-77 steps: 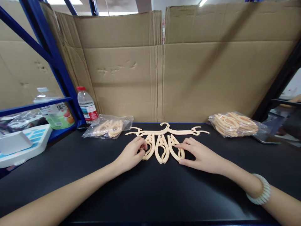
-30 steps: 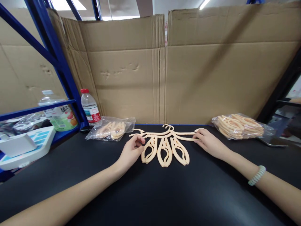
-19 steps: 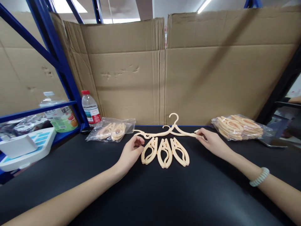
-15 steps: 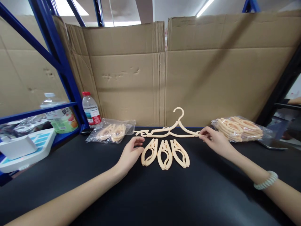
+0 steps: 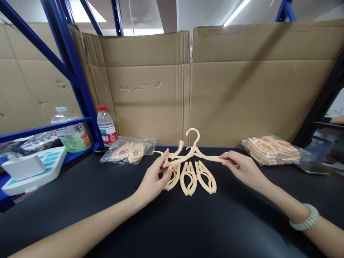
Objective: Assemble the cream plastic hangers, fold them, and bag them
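Note:
A cream plastic clothes hanger (image 5: pixel 208 157), unfolded with its hook upward, spans the gap between my hands. My right hand (image 5: pixel 243 167) pinches the end of its right arm. My left hand (image 5: pixel 153 177) has thumb and fingers around the tip of its left arm, partly hiding it. Behind that arm lie more cream hanger parts (image 5: pixel 177 149), partly covered. Just in front, three folded hangers sit in a row on the black table: a left one (image 5: pixel 176 175) partly behind my left fingers, a middle one (image 5: pixel 188 179) and a right one (image 5: pixel 206 178).
Clear bags of folded hangers lie at left (image 5: pixel 127 151) and right (image 5: pixel 271 148). A red-capped water bottle (image 5: pixel 106 127) stands beside the blue rack (image 5: pixel 80 84). Cardboard (image 5: pixel 258 96) walls the back. A white device (image 5: pixel 34 172) is far left; a dark flat object (image 5: pixel 313 170) lies right.
The hanger has been lifted toward me and shifted left, its hook moving left. My left hand has closed on its left end; my right hand keeps the right end.

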`<state>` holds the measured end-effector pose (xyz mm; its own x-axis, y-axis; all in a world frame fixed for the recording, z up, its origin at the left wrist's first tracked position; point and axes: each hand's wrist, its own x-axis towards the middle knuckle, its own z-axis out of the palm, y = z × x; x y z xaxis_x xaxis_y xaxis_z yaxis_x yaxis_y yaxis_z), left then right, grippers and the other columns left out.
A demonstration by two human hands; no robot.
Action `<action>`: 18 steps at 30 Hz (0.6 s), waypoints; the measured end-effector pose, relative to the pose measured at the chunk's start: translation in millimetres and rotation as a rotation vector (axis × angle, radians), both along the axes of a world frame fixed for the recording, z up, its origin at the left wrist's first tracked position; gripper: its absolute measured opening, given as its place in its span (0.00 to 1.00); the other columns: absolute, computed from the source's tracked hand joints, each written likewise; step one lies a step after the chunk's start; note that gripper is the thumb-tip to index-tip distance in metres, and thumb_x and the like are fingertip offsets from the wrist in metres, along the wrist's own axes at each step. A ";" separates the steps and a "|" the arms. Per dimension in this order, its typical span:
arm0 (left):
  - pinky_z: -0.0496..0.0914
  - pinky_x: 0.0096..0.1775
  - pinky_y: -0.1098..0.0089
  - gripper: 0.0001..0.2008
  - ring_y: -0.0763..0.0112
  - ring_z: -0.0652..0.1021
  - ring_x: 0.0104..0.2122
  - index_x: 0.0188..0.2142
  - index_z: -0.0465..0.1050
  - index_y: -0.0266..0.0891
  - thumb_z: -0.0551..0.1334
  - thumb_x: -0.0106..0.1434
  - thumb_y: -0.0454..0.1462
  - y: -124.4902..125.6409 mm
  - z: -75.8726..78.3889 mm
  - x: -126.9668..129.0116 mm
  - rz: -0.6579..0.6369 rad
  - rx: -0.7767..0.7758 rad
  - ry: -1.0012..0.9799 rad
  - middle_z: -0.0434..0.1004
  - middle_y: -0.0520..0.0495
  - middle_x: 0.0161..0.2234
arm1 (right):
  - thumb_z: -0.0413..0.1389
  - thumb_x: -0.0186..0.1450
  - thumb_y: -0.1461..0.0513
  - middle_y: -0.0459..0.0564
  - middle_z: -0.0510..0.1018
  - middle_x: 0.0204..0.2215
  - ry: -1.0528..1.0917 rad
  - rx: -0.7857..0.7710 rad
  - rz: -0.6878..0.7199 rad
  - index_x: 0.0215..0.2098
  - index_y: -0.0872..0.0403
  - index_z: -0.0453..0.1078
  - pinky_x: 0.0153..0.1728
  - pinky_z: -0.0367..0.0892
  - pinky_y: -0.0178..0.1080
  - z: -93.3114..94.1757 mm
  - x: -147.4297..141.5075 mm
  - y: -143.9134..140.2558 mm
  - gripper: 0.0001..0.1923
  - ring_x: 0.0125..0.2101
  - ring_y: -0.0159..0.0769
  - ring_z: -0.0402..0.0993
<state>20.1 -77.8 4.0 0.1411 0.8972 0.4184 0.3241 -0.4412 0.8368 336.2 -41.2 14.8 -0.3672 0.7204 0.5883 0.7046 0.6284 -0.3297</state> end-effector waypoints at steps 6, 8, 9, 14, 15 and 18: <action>0.74 0.38 0.68 0.24 0.71 0.76 0.32 0.58 0.62 0.41 0.58 0.63 0.41 -2.9 3.8 0.3 -0.002 0.014 -0.025 0.74 0.45 0.41 | 0.47 0.68 0.60 0.52 0.76 0.35 0.003 0.057 0.057 0.43 0.52 0.69 0.31 0.70 0.40 2.1 -6.8 -5.4 0.11 0.33 0.40 0.72; 0.72 0.35 0.70 0.22 0.73 0.74 0.28 0.56 0.64 0.40 0.58 0.63 0.41 -1.9 3.7 -1.3 0.005 0.009 -0.023 0.74 0.48 0.37 | 0.47 0.68 0.62 0.53 0.77 0.36 -0.035 0.121 0.077 0.43 0.53 0.70 0.35 0.70 0.42 1.4 -5.7 -3.7 0.11 0.36 0.41 0.72; 0.72 0.33 0.71 0.21 0.73 0.73 0.27 0.55 0.65 0.39 0.58 0.63 0.41 -1.6 3.6 -1.7 0.010 0.003 -0.021 0.73 0.49 0.35 | 0.47 0.68 0.63 0.53 0.77 0.37 -0.073 0.164 0.076 0.43 0.53 0.70 0.38 0.70 0.44 1.0 -4.6 -2.7 0.11 0.37 0.42 0.72; 0.67 0.26 0.73 0.21 0.73 0.71 0.25 0.52 0.66 0.37 0.59 0.62 0.44 -2.3 3.1 -0.2 -0.009 -0.071 -0.062 0.74 0.49 0.30 | 0.47 0.67 0.67 0.52 0.79 0.37 -0.300 0.329 -0.071 0.43 0.55 0.71 0.35 0.68 0.44 -1.9 0.2 -2.7 0.12 0.34 0.42 0.72; 0.67 0.26 0.74 0.21 0.72 0.71 0.25 0.52 0.65 0.37 0.59 0.62 0.44 -2.3 2.9 0.1 -0.014 -0.080 -0.072 0.75 0.48 0.31 | 0.47 0.66 0.69 0.52 0.79 0.38 -0.324 0.348 -0.119 0.43 0.55 0.71 0.33 0.68 0.42 -2.5 0.3 -3.8 0.13 0.33 0.41 0.73; 0.67 0.25 0.74 0.22 0.72 0.71 0.25 0.51 0.65 0.36 0.59 0.62 0.45 -1.6 2.4 0.4 -0.018 -0.098 -0.093 0.75 0.48 0.31 | 0.45 0.63 0.74 0.50 0.79 0.40 -0.383 0.424 -0.237 0.45 0.56 0.71 0.25 0.65 0.37 -3.7 -0.6 -7.5 0.18 0.29 0.38 0.75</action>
